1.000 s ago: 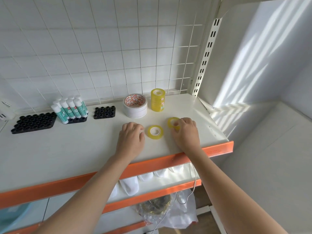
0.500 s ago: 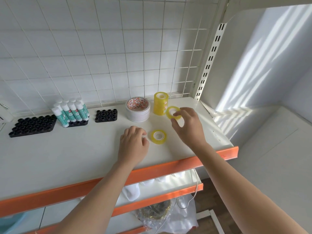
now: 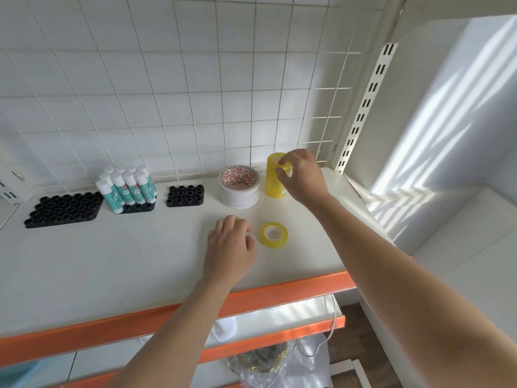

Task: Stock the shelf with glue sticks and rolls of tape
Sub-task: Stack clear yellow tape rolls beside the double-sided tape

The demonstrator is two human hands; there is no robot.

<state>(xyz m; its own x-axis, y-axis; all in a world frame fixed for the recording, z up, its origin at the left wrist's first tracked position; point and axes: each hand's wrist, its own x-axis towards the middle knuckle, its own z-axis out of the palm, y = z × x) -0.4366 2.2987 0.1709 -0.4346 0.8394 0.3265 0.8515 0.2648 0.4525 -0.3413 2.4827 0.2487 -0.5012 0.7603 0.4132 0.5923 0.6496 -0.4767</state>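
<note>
Head view: right hand (image 3: 300, 176) pinching a yellow tape roll (image 3: 283, 166) atop the yellow stack (image 3: 275, 186); left hand (image 3: 230, 246) loosely curled, empty, beside another roll (image 3: 273, 234). Best centred squarely before letting go.

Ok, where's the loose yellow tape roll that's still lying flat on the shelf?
In the head view the loose yellow tape roll lies flat right of centre on the shelf, just right of the left hand, in front of the yellow tape stack.
</note>
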